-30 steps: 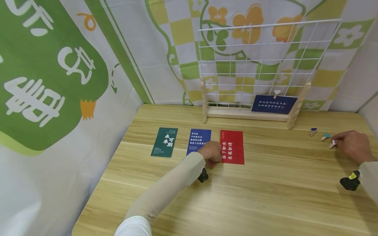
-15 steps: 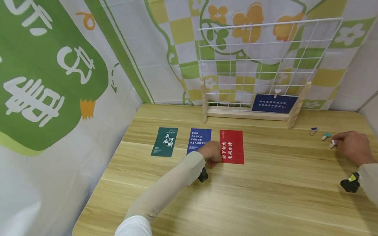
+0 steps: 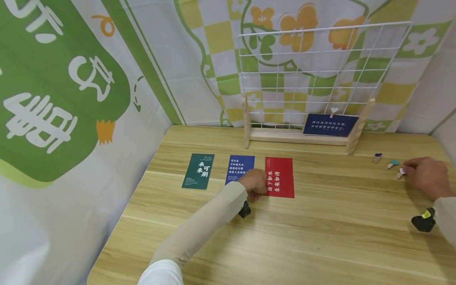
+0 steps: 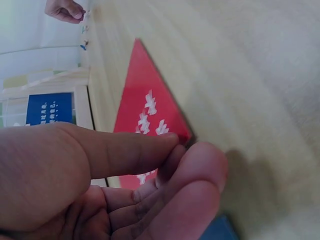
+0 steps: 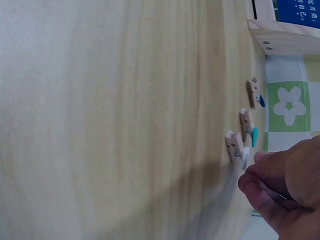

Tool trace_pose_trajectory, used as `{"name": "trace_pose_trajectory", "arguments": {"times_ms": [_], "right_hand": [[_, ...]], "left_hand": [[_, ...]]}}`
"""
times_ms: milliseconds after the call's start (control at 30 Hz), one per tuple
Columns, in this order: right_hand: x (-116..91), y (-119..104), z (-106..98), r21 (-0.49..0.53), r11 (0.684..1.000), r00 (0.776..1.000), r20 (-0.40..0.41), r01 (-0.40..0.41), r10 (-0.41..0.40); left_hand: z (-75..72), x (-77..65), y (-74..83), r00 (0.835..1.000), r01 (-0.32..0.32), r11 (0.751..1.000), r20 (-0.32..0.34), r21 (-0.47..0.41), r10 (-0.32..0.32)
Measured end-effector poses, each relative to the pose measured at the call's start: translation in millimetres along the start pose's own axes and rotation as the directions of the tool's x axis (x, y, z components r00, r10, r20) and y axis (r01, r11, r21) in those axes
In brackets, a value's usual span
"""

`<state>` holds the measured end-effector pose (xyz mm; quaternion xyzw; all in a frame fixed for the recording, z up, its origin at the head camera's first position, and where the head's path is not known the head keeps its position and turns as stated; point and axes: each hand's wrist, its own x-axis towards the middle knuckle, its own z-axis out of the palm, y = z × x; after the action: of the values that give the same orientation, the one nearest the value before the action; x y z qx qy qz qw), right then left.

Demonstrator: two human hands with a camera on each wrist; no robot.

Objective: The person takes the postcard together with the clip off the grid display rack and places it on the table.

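My left hand point(image 3: 253, 184) pinches the lower left corner of a red card point(image 3: 279, 174) with white characters, thumb on top, as the left wrist view shows. The card lies on the wooden table. Over at the right, my right hand point(image 3: 429, 178) has thumb and forefinger at the white head of a small wooden clothespin point(image 5: 233, 145), pinching it at the end. Beside that one lie a teal-topped clothespin point(image 5: 245, 122) and a blue-topped clothespin point(image 5: 253, 92). A blue card point(image 3: 239, 166) is partly covered by my left hand, and a green card point(image 3: 198, 171) lies farther left.
Behind the cards stands a white wire grid rack point(image 3: 278, 88) on a wooden base point(image 3: 299, 137). A navy card point(image 3: 329, 125) hangs low on it from a heart-topped clothespin point(image 3: 333, 112). Printed cloth point(image 3: 217, 37) covers the wall. The table's point(image 3: 320, 245) left edge slants past my left arm.
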<state>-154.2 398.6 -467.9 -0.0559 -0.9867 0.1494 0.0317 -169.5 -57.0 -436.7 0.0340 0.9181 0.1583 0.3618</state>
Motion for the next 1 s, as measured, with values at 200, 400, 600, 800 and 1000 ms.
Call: {"name": "trace_pose_trajectory", "arguments": {"times_ms": [200,400,600,800,1000], "right_hand": [[0.9,-0.1,-11.2,-0.025,0.999,0.997,-0.06,0.042,-0.044],[4.2,-9.8,-22.1,-0.012,0.997,0.992,-0.094,0.081,-0.081],[8.4,-29.2,-31.5,0.003,0.991,0.987,-0.095,0.131,-0.13],[18.9,-52.9,-40.4,0.027,0.976,0.97,-0.114,0.217,-0.213],[27.6,-70.8,-45.3,0.017,0.953,0.944,-0.144,0.303,-0.298]], "left_hand": [[-13.9,0.7,6.9,0.998,-0.027,0.999,-0.063,0.023,0.028],[-28.6,3.8,17.4,0.985,-0.092,0.99,-0.136,0.104,0.106],[-42.3,15.1,30.9,0.958,-0.158,0.97,-0.21,0.184,0.195],[-57.4,26.3,47.6,0.911,-0.195,0.945,-0.309,0.263,0.274],[-68.1,36.7,65.3,0.888,-0.224,0.931,-0.333,0.29,0.317]]}}
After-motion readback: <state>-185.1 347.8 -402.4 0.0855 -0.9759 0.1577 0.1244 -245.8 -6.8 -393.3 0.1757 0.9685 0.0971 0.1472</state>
